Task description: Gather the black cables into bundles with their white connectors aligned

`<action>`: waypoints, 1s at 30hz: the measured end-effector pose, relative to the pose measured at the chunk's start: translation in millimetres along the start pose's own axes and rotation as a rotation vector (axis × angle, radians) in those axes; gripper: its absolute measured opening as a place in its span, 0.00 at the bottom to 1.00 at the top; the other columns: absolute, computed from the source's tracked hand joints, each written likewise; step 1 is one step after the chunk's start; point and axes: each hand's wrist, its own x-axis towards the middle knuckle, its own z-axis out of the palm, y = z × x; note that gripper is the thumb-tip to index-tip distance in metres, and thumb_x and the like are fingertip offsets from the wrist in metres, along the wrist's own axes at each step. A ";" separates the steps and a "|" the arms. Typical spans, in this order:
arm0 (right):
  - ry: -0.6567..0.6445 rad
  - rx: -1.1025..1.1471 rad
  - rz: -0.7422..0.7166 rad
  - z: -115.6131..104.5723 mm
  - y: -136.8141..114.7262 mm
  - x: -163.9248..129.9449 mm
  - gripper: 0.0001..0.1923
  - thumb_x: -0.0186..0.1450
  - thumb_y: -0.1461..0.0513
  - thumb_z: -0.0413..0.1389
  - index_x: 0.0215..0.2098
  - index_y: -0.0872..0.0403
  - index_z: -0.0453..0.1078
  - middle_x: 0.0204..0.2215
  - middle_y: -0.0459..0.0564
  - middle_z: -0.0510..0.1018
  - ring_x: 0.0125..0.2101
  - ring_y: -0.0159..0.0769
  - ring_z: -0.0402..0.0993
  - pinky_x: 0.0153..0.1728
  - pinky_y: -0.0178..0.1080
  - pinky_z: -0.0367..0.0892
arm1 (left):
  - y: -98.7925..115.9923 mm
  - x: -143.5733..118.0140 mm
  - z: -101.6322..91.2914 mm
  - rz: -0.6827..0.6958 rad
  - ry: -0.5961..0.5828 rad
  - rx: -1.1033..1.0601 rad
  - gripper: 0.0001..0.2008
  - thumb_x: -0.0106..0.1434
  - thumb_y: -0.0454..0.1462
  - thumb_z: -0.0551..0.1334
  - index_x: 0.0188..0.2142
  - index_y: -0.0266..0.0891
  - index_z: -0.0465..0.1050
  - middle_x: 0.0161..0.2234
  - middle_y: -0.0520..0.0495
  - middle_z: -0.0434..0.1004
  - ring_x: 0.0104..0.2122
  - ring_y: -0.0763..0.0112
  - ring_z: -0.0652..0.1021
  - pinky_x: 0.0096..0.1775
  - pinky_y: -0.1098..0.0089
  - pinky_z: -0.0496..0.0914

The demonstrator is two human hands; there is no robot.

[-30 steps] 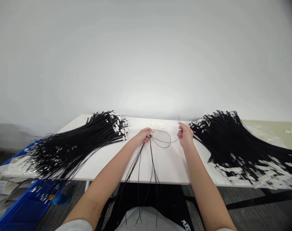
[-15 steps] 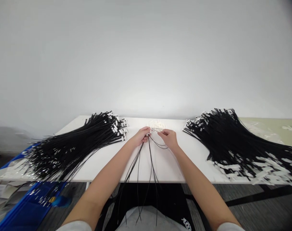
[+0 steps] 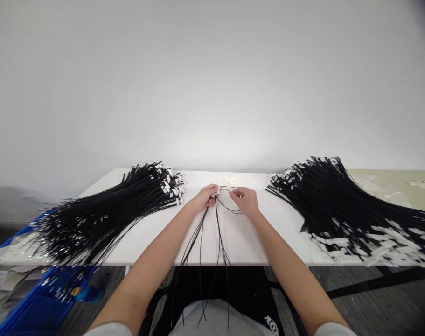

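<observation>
Centrally, over the middle of a white table [image 3: 156, 233], the left hand [image 3: 205, 197] pinches the tagged ends of a small bunch of thin black cables [image 3: 217, 233], whose loose lengths trail off the near table edge toward the lap. The right hand [image 3: 245, 199], just beside it, pinches one thin cable end between thumb and forefinger, its slack curving between the two hands.

Judging by the bunch, only a handful of cables are gathered so far. Just behind the hands lies a small heap of white pieces [image 3: 228, 179]. To the left a large fan of black cables with white tags [image 3: 128, 200] covers the table; to the right lies a similar, thicker pile [image 3: 338, 200].

Below the table's left corner sits a blue bin [image 3: 37, 303]; its contents are unclear.
</observation>
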 end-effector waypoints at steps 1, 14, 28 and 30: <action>0.011 -0.029 -0.037 -0.1 0.3 0.0 0.10 0.56 0.58 0.52 0.20 0.52 0.68 0.18 0.44 0.69 0.20 0.29 0.62 0.25 0.33 0.58 | 0.0 0.1 -0.2 0.001 -0.003 0.001 0.13 0.53 0.45 0.61 0.31 0.40 0.63 0.24 0.53 0.62 0.13 0.88 0.53 0.15 0.81 0.43; 0.097 -0.134 -0.211 -0.7 2.5 -0.3 0.11 0.61 0.58 0.50 0.28 0.53 0.71 0.23 0.46 0.71 0.22 0.28 0.63 0.25 0.32 0.60 | -4.3 1.9 0.8 0.024 -0.038 0.073 0.15 0.52 0.46 0.61 0.29 0.39 0.61 0.25 0.52 0.62 0.14 0.87 0.53 0.15 0.81 0.43; 0.069 -0.263 -0.391 8.5 7.7 -5.2 0.11 0.64 0.59 0.49 0.32 0.51 0.72 0.27 0.46 0.74 0.25 0.26 0.67 0.24 0.30 0.57 | -2.4 -4.1 4.5 0.013 -0.129 0.081 0.14 0.52 0.45 0.62 0.27 0.36 0.64 0.24 0.54 0.58 0.14 0.88 0.52 0.16 0.79 0.42; 0.067 -0.261 -0.403 7.9 7.4 -4.9 0.11 0.65 0.59 0.48 0.33 0.51 0.72 0.27 0.46 0.74 0.27 0.26 0.68 0.25 0.29 0.58 | -3.0 -3.9 4.4 0.016 -0.127 0.079 0.14 0.52 0.44 0.62 0.27 0.36 0.64 0.24 0.54 0.58 0.15 0.88 0.52 0.16 0.79 0.42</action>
